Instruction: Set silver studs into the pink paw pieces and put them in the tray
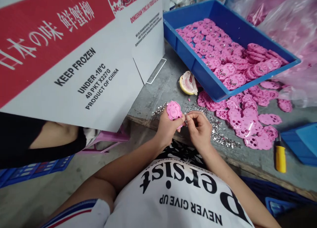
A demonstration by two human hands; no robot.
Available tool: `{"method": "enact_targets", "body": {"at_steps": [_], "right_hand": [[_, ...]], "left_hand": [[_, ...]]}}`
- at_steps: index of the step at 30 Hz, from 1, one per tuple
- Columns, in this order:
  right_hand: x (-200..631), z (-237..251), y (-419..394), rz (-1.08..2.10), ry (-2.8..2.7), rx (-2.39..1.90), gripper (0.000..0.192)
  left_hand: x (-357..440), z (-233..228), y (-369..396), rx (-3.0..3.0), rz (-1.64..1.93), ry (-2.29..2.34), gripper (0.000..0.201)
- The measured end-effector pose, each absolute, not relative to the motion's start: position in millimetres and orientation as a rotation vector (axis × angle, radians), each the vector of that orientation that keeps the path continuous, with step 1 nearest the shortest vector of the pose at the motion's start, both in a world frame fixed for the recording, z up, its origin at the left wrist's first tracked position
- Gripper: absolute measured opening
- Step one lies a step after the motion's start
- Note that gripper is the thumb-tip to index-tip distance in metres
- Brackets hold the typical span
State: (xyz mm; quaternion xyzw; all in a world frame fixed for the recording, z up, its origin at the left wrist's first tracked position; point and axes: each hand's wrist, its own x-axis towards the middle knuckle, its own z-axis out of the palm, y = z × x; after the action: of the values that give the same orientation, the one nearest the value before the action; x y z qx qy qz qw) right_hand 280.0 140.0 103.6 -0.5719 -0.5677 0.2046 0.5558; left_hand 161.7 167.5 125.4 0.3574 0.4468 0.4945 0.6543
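Note:
My left hand (166,126) holds a pink paw-shaped plastic piece (174,111) upright above the edge of the grey worktable (160,86). My right hand (200,129) is pinched beside that piece, its fingertips touching the piece's right edge; what it pinches is too small to see clearly. A scatter of small silvery metal bits (220,135) lies on the table just beyond both hands. More pink paw pieces (247,122) lie loose to the right.
A blue tray (188,53) filled with pink pieces stands at the back. A peeled fruit segment (188,83) lies by it. A large white and red carton (74,56) leans at left, above another person's arm (53,133). A yellow-handled tool (280,158) and a blue lid (303,142) are at right.

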Motion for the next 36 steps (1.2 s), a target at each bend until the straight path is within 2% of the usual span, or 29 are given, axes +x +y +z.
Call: {"method": "enact_targets", "body": {"at_steps": [5,10,16,24,29,36], "right_hand": [[294,112,142,0.917,-1.126,-1.23,0.014],[305,113,143,1.004,-1.087,-1.181,0.015],[299,107,140,0.981,-1.116,-1.223,0.016],[292,113,135,0.744,-1.286,-1.266,0.009],[286,115,133,0.576,-1.365,-1.353,0.01],[285,115,132,0.545,-1.446,-1.35,0.017]], "left_hand": [[151,135,169,0.699,0.872,0.758,0.042],[150,138,169,0.758,0.845,0.767,0.039],[162,128,164,0.901,0.976,0.917,0.044],[158,128,160,0.91,1.067,1.041,0.039],[155,119,160,0.973,1.11,1.096,0.034],[154,119,160,1.001,1.114,1.107,0.037]]}}
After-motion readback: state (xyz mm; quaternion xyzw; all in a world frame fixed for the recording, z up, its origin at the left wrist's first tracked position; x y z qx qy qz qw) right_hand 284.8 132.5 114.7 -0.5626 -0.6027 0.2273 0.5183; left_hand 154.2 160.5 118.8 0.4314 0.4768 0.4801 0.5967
